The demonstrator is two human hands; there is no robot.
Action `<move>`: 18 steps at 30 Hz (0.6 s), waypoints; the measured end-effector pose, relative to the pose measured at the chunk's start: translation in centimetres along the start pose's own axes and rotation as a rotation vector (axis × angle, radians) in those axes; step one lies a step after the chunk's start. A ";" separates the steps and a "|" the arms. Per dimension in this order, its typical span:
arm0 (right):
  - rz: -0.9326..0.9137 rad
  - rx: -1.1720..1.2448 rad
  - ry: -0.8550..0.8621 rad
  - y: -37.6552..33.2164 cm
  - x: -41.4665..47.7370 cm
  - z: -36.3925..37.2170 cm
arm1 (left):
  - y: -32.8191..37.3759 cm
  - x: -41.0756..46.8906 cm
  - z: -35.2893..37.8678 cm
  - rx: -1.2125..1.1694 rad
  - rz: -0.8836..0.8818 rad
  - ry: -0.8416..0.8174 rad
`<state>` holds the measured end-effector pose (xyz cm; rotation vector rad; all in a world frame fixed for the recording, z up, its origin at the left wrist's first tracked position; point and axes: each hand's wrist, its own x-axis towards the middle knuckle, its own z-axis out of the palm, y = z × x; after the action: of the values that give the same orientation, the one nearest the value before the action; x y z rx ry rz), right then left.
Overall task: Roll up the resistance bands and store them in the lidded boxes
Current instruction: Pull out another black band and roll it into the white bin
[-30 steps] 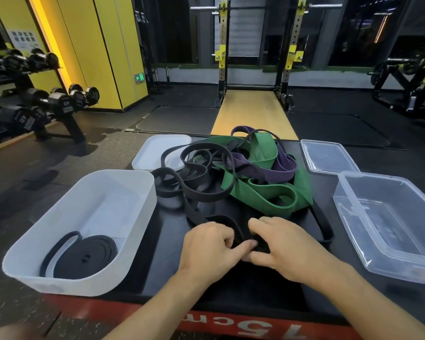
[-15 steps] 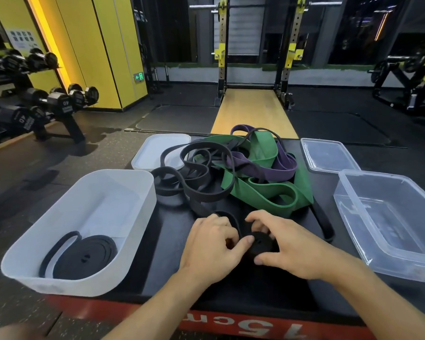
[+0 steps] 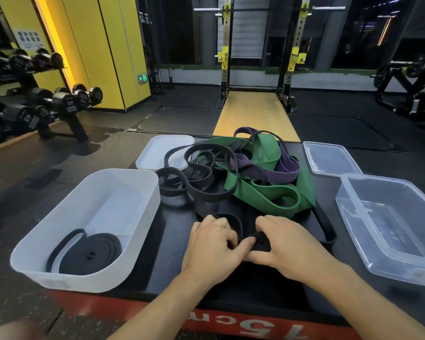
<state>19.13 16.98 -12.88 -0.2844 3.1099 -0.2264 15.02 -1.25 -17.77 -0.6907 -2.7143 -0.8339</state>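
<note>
From the head camera, looking down, both forearms reach forward from the bottom edge and meet over the near middle of a black table [image 3: 174, 231]. The left hand [image 3: 214, 244] lies knuckles up, its fingers [image 3: 221, 223] curled over a loop of a black band [image 3: 260, 242], its thumb pressed against the small coil at the band's end. The right hand [image 3: 287, 244] mirrors it from the other side, fingers bent over the top of the coil and thumb tucked beneath, so the coil is pinched between the two hands. The band's loose length trails off to the right along the table. Just behind the hands sits a tangled heap: loose black bands [image 3: 206, 190], a wide green band [image 3: 268, 197] and a purple band [image 3: 280, 170] draped over it. To the left stands a white box [image 3: 142, 217], open, holding one rolled band [image 3: 88, 256] lying flat, its tail loose. Its white lid [image 3: 155, 153] lies behind it. To the right stands a clear box [image 3: 388, 182], with a clear lid [image 3: 329, 158] behind it.
</note>
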 end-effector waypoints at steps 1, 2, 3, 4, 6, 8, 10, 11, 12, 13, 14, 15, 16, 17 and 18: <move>-0.015 0.022 0.001 0.3 0.0 0.0 | 0.0 -0.1 0.0 0.002 -0.002 0.022; -0.029 0.041 -0.004 0.7 0.1 0.1 | 0.0 -0.1 0.0 0.000 -0.004 0.039; -0.041 0.061 -0.011 1.0 0.2 0.1 | 0.0 -0.2 -0.1 -0.002 -0.007 0.050; -0.054 0.078 -0.018 1.3 0.3 0.2 | 0.0 -0.2 -0.1 -0.004 -0.010 0.056; -0.087 0.107 -0.025 2.1 0.5 0.2 | 0.0 -0.2 -0.1 -0.016 -0.023 0.067; -0.122 0.163 -0.037 2.7 0.5 0.3 | 0.0 -0.2 -0.1 -0.018 -0.034 0.071; -0.146 0.239 -0.055 2.8 0.3 0.2 | -0.1 -0.2 -0.1 0.006 -0.050 0.075; -0.155 0.263 -0.064 2.9 0.3 0.2 | -0.1 -0.2 -0.1 0.019 -0.063 0.077; -0.162 0.280 -0.074 2.9 0.2 0.1 | 0.0 -0.2 -0.2 0.025 -0.078 0.077; -0.165 0.298 -0.085 3.0 0.3 0.1 | 0.1 -0.1 -0.3 0.025 -0.092 0.073; -0.159 0.318 -0.100 3.1 0.3 0.1 | 0.2 -0.1 -0.3 0.020 -0.102 0.063; -0.147 0.337 -0.117 3.1 0.3 0.0 | 0.4 0.0 -0.4 0.014 -0.108 0.047; -0.136 0.343 -0.129 3.1 0.3 -0.2 | 0.4 0.0 -0.5 0.007 -0.113 0.030; -0.128 0.335 -0.133 3.0 0.3 -0.3 | 0.5 0.1 -0.5 -0.001 -0.115 0.013; -0.119 0.315 -0.127 2.8 0.3 -0.5 | 0.5 0.3 -0.5 -0.009 -0.118 -0.002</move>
<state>18.36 19.72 -12.78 -0.4543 2.8750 -0.6630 15.04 -1.11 -17.02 -0.5375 -2.7773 -0.8728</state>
